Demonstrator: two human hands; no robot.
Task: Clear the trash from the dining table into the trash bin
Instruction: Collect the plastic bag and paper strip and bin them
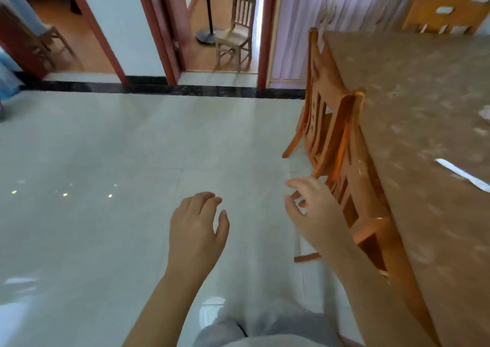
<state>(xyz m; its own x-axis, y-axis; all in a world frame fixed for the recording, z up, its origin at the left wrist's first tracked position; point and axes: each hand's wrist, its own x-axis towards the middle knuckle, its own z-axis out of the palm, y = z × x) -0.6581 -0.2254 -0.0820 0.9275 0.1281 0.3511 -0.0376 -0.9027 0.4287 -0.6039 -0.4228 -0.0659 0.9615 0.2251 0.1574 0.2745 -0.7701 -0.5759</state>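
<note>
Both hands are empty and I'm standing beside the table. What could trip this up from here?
1. The two wooden chairs stand tucked along the near table edge, between the right hand and the trash; reaching over them could be awkward or knock one.
2. The white strip lies flat on the dining table, probably hard to pinch.
3. No trash bin shows in this view, so the carry route is unknown. The left hand is free.

White paper strip [462, 173] on dining table [413, 102]
</note>
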